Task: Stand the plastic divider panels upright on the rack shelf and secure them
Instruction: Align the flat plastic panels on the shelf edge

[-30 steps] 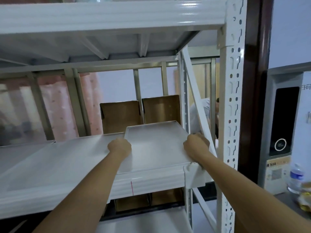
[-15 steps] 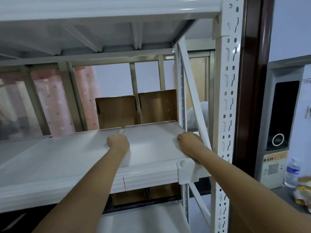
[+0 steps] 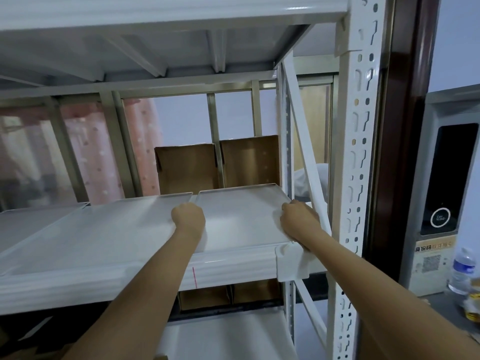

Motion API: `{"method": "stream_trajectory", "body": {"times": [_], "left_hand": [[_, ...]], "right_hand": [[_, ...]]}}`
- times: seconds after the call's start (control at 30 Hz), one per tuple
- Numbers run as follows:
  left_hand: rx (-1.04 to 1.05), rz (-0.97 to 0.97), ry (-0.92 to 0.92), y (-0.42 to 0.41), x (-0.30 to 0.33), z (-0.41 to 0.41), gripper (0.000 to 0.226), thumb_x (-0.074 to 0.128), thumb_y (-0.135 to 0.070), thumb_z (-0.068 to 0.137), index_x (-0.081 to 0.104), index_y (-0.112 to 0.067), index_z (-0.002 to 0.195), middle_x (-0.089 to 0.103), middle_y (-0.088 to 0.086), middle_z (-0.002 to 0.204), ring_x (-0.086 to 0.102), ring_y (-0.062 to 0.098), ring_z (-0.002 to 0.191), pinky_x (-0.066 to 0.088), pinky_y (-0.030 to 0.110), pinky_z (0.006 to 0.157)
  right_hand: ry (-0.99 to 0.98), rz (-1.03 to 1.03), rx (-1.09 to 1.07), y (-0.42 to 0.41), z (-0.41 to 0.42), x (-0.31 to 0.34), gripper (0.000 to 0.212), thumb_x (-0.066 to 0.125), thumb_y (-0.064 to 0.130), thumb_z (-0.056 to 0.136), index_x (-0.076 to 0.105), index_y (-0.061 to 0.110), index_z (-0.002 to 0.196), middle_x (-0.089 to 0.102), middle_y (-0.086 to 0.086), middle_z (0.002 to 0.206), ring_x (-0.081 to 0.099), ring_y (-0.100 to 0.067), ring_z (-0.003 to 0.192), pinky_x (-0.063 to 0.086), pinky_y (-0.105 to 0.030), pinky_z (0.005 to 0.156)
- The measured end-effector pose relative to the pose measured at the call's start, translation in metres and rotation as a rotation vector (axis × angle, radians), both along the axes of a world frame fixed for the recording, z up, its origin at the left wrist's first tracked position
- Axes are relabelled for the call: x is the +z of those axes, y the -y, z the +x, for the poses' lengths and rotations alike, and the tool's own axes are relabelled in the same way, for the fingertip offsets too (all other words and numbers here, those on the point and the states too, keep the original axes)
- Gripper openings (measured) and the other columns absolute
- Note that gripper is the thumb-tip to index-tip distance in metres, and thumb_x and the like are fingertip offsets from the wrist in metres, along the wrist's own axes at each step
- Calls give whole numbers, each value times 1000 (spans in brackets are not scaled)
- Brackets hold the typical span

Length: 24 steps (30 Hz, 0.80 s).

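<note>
Both hands [image 3: 188, 216] still grip the flat panel [image 3: 239, 216]

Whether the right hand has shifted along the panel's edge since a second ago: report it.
No. The right hand sits at the panel's right edge, just behind the white bracket, as before.

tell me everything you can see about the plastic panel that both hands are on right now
The plastic panel is a whitish, translucent sheet with a thin raised lip around its edges. It lies flat, not upright, on the right end of the white rack shelf, next to a similar panel on its left. The left hand is closed at its left edge and the right hand grips its right edge, near the rack's diagonal brace. Brown cardboard boxes stand behind its far edge.
</note>
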<state>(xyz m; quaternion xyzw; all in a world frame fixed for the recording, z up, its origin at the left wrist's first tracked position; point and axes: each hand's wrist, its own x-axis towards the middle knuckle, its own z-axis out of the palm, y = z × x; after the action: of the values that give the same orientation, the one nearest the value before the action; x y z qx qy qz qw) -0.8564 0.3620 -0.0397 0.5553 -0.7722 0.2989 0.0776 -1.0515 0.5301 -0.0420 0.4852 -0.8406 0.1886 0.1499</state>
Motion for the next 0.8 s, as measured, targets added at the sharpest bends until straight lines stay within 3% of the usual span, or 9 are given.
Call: {"method": "stream_trajectory", "body": {"times": [0.1, 0.17, 0.27, 0.43, 0.67, 0.8], "left_hand": [[-6, -12, -24, -2, -2, 1, 27, 45, -9, 95, 67, -17, 109, 66, -4, 102, 63, 13, 94, 37, 20, 64], [-3, -16, -42, -5, -2, 2, 26, 46, -9, 95, 67, -17, 108, 66, -4, 101, 63, 13, 93, 36, 20, 64], [-5, -19, -39, -9, -2, 3, 26, 47, -8, 94, 67, -17, 108, 66, -3, 103, 63, 13, 94, 37, 20, 66], [7, -29, -51, -15, 1, 4, 28, 44, -5, 95, 66, -16, 109, 66, -3, 104, 64, 14, 96, 37, 20, 66], [-37, -39, -25, -21, 1, 8, 24, 47, -8, 97, 65, -13, 111, 67, 0, 104, 65, 15, 94, 40, 21, 67], [-103, 30, -75, -25, 2, 18, 26, 44, -8, 97, 66, -11, 111, 68, 3, 107, 65, 19, 97, 48, 24, 74]], "right_hand": [[25, -57, -108, -2, 1, 0, 21, 43, 11, 97, 63, 10, 106, 63, -9, 110, 62, -23, 88, 43, -25, 66], [10, -30, -137, -2, 2, 0, 21, 45, 12, 97, 65, 11, 103, 63, -6, 95, 57, -20, 75, 41, -24, 62], [-84, 48, -144, -6, 3, 1, 20, 47, 10, 96, 65, 12, 103, 49, -3, 82, 46, -16, 69, 37, -23, 60], [-163, 121, -122, -9, 0, 0, 19, 49, 7, 95, 64, 13, 105, 45, -3, 83, 42, -15, 69, 36, -23, 62], [-20, -20, -159, -9, 5, 1, 13, 52, 15, 95, 65, 16, 98, 58, 0, 84, 53, -11, 68, 48, -20, 63], [-106, 86, -158, -12, 8, 4, 14, 52, 15, 96, 64, 14, 103, 58, -1, 88, 49, -11, 68, 41, -20, 61]]}}
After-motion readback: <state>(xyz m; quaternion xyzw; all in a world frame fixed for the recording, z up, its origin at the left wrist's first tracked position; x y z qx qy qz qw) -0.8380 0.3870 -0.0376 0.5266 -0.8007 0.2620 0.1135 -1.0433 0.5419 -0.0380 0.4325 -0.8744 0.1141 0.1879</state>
